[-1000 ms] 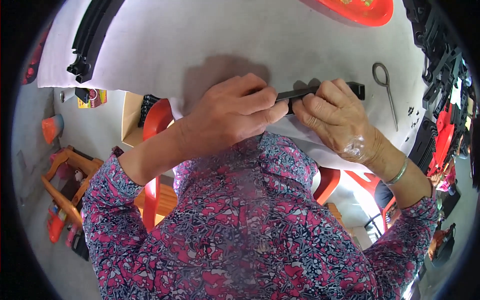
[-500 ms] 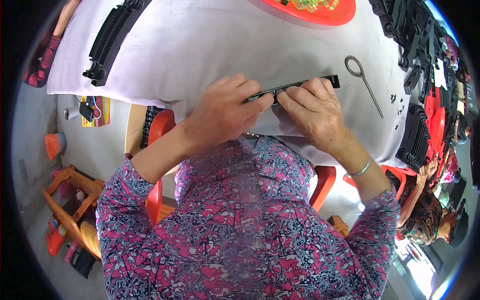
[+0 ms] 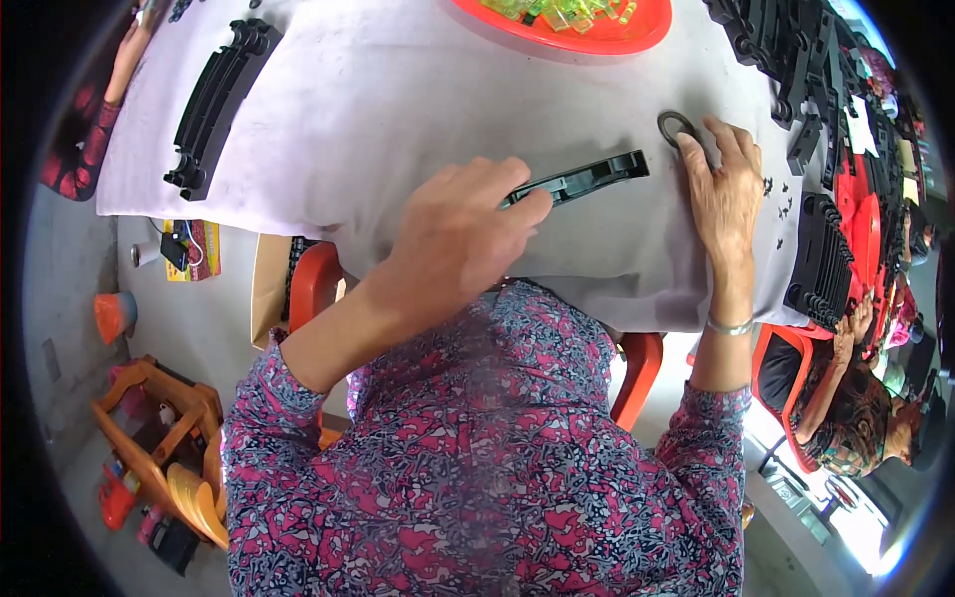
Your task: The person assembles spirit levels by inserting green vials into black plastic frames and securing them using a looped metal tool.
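Left hand on black strip's near end

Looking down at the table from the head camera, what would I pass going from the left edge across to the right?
Stack of black strips → left hand → long black plastic piece that it holds → metal ring tool → right hand touching it → piles of black parts at the right edge.

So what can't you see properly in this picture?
- Near end of the black plastic strip: head view, covered by the left hand.
- Metal ring tool: head view, its handle lies under the right hand.
- Orange tray: cut off by the top edge.
- Tiny black bits: too small to tell.
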`<control>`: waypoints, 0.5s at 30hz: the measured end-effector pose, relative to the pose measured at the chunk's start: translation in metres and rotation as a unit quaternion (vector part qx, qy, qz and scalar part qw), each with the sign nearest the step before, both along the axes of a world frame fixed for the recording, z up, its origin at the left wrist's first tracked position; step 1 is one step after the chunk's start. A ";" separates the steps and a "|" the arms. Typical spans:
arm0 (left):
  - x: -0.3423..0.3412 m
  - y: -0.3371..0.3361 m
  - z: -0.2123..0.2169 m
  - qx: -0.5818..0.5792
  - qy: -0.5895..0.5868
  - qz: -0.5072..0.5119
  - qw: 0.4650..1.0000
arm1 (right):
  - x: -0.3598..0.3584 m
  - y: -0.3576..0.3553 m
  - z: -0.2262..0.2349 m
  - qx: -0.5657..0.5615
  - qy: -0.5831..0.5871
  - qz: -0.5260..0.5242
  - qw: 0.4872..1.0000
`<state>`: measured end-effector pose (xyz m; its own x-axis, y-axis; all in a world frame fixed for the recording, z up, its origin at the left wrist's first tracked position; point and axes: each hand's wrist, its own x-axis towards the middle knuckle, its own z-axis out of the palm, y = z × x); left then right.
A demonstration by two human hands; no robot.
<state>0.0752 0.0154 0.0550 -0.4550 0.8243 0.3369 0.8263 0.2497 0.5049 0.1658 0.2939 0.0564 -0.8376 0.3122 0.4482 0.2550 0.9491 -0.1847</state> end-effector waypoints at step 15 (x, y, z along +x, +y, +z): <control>-0.004 0.001 0.003 -0.033 0.029 -0.002 0.999 | -0.021 0.020 -0.013 -0.166 -0.095 -0.119 0.974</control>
<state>0.0717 0.0162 0.0577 -0.4334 0.8471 0.3075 0.8548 0.2783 0.4380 0.1452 0.3139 0.0429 -0.7819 0.6089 0.1334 0.5196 0.7549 -0.4001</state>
